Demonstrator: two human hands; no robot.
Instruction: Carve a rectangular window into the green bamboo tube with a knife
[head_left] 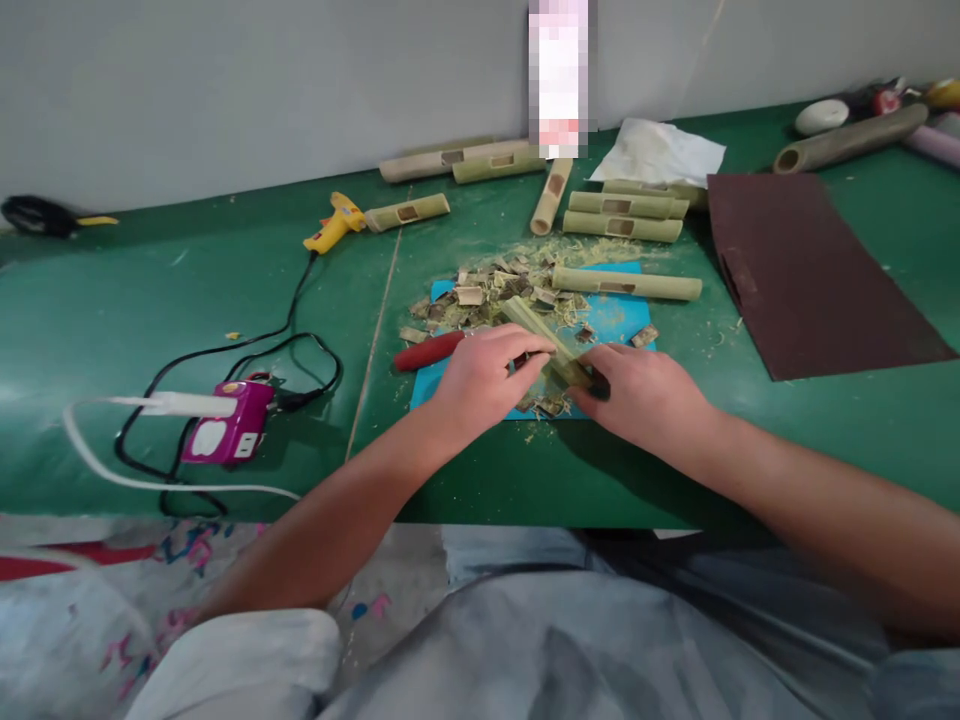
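Note:
A pale green bamboo tube (534,325) lies slantwise between my hands, above a blue mat (645,318). My right hand (645,390) is closed round its near end. The fingertips and thumb of my left hand (495,375) come together at the tube's side, pinching it near the middle. A tool with a red handle (429,352) rests by the left wrist, its far part hidden behind that hand. Cut bamboo chips (471,296) and shavings are heaped on the mat. Beyond them lies another bamboo tube (667,287) with a notch cut in it.
Notched bamboo tubes (622,226) lie at the back, some under white paper (656,152). A brown sheet (817,270) is on the right. To the left, a yellow glue gun (330,226) has a cord running to a purple power socket (232,420) on the green table (480,480).

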